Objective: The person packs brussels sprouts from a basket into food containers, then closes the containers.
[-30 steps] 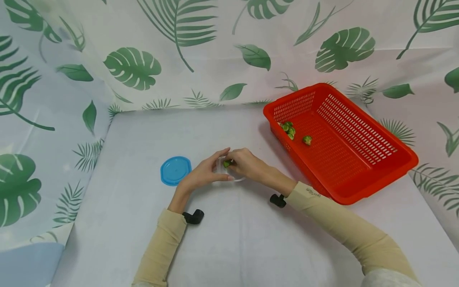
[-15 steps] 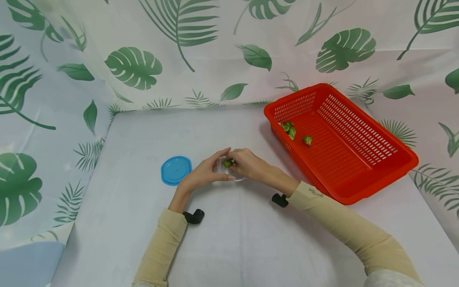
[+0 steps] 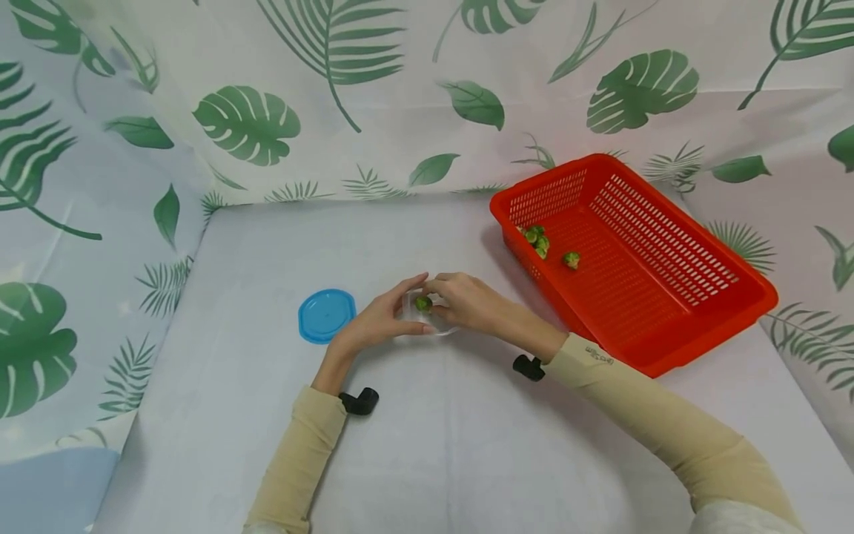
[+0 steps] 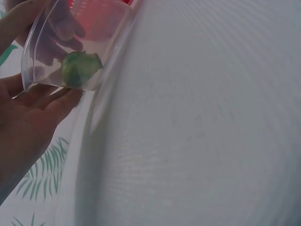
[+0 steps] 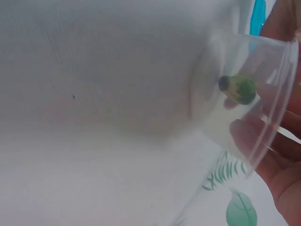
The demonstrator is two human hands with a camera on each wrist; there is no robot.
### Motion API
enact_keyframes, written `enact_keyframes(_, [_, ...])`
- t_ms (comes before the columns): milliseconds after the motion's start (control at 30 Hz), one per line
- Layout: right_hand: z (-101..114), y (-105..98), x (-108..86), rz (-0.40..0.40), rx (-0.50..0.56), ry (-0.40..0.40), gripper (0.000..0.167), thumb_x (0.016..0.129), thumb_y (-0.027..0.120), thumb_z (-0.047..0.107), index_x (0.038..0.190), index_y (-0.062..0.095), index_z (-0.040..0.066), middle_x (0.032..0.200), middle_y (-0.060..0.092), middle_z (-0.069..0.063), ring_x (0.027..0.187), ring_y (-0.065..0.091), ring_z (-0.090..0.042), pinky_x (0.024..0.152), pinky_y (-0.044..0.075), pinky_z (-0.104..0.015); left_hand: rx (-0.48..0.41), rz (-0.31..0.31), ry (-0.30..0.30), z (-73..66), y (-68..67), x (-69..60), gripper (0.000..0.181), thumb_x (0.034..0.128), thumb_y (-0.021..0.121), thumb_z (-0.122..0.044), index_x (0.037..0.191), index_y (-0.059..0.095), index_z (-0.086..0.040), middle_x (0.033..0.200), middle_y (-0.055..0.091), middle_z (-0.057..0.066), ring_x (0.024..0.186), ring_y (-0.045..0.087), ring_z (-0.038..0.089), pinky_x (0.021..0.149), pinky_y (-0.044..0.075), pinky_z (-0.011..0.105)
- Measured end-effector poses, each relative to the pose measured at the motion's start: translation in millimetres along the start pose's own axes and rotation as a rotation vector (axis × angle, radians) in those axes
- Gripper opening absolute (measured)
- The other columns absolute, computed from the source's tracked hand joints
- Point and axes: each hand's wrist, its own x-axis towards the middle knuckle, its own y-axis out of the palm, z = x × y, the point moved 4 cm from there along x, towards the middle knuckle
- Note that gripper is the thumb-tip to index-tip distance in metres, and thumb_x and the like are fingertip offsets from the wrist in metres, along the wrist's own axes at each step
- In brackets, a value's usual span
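The left hand [image 3: 382,319] curls round the side of a clear plastic container [image 3: 445,324], thumb near and fingers far. One small green sprout [image 3: 423,303] is inside, seen through the wall in the left wrist view [image 4: 80,69] and the right wrist view [image 5: 239,89]. The right hand [image 3: 470,302] reaches over the rim, its thumb and fingers spread beside the sprout; a gap shows between the thumb and the sprout in the right wrist view. Part of the container is hidden behind the hands.
A blue lid [image 3: 327,316] lies on the table left of the left hand. The large red basket [image 3: 674,348] stands at the right, behind the right forearm, with several sprouts [image 3: 536,239] at its left end and another sprout [image 3: 571,259] nearby.
The right hand's fingers have parted from around the sprout, which shows more fully inside the container. The right wrist and forearm have shifted slightly right. The left hand has kept its hold.
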Motion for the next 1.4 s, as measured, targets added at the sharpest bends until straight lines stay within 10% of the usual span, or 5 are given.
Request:
enact_keyframes(700, [28,-45,-21.3,-0.069,-0.112,-0.204,0.027,0.089,0.081,0.010,0.115,0.077,0.006,0.113,0.076,-0.008,0.106,0.072,-0.025,0.090,0.061,-0.038,-0.023,-0.002,-0.031,-2.3,2.2,0.2,0.094,0.0911,0.080,-0.032,0.165,0.023,-0.027,0.171,0.022,-0.007,0.159,0.015,0.024,0.125,0.025,0.053])
enact_keyframes(1400, [26,-90,-47.4,-0.074,-0.133,-0.177,0.031,0.087,0.084,0.015,0.116,0.076,0.008,0.117,0.074,-0.009,0.109,0.070,-0.025,0.089,0.061,-0.037,0.027,-0.003,-0.012,-4.8,5.1,2.5,0.090,0.0935,0.076,-0.031,0.165,0.023,-0.022,0.165,0.038,0.001,0.158,0.021,0.025,0.125,0.023,0.059])
